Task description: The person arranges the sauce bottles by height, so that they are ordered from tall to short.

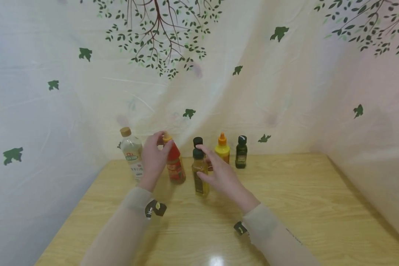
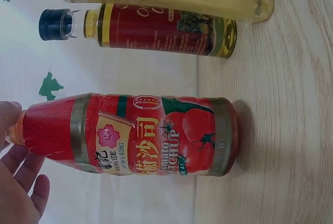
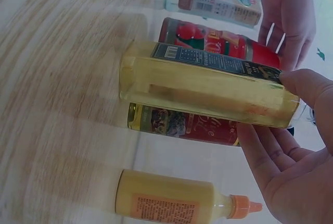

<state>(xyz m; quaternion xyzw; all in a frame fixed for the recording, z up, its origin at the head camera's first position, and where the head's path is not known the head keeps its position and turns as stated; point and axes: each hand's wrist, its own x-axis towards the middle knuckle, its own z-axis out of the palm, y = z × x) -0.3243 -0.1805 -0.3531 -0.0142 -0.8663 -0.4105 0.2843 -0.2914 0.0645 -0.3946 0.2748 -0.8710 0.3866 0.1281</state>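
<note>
My left hand (image 1: 155,157) pinches the orange cap at the top of a red tomato ketchup bottle (image 2: 156,135), whose base is down at the table. To its right, my right hand (image 1: 224,175) holds a clear bottle of pale yellow oil (image 3: 208,86) by its upper part, thumb on one side and fingers on the other. This bottle has a dark cap and a dark label. Close behind it is an olive oil bottle (image 2: 161,30) with a red label and black cap, mostly hidden in the head view.
A tall clear bottle with a brown cap (image 1: 132,151) stands left of the ketchup. At the right are a yellow squeeze bottle (image 1: 222,149) with an orange nozzle and a small dark bottle (image 1: 241,153). A leaf-patterned curtain (image 1: 212,92) hangs behind the wooden table (image 1: 292,188).
</note>
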